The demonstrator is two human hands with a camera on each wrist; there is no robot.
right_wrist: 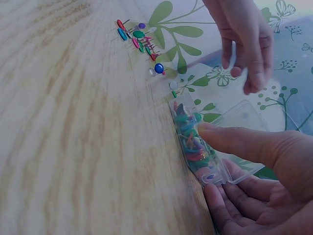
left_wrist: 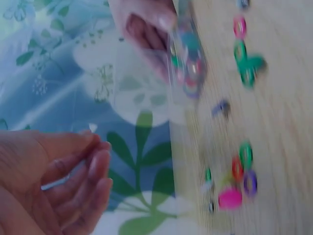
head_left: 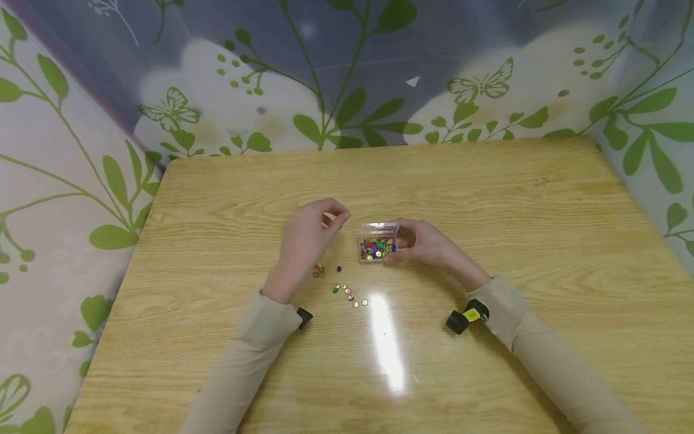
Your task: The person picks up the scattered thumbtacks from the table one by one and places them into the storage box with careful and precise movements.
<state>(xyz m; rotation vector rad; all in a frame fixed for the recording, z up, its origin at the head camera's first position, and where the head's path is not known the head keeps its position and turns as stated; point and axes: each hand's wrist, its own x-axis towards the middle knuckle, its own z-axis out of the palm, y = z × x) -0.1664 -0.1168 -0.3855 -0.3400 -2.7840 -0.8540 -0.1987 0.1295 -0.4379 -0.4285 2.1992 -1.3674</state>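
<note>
A small clear plastic box (head_left: 378,259) stands on the table with its hinged lid raised, holding many coloured thumbtacks (head_left: 374,248). My right hand (head_left: 428,243) grips its right end, thumb on the near side and fingers behind, as the right wrist view also shows. Left of the box, my left hand (head_left: 309,232) is raised above the table. Its fingers bend loosely and the thumb comes close to the index fingertip; no view shows anything between them. Loose thumbtacks (right_wrist: 139,34) lie between the left forearm and the box, some with pins showing.
The wooden table (head_left: 515,199) reaches to a patterned wall covering (head_left: 374,114) at the back and sides. A bright reflection (head_left: 387,343) shows on the tabletop in front of the box. Dark wrist devices (head_left: 458,321) are worn at both cuffs.
</note>
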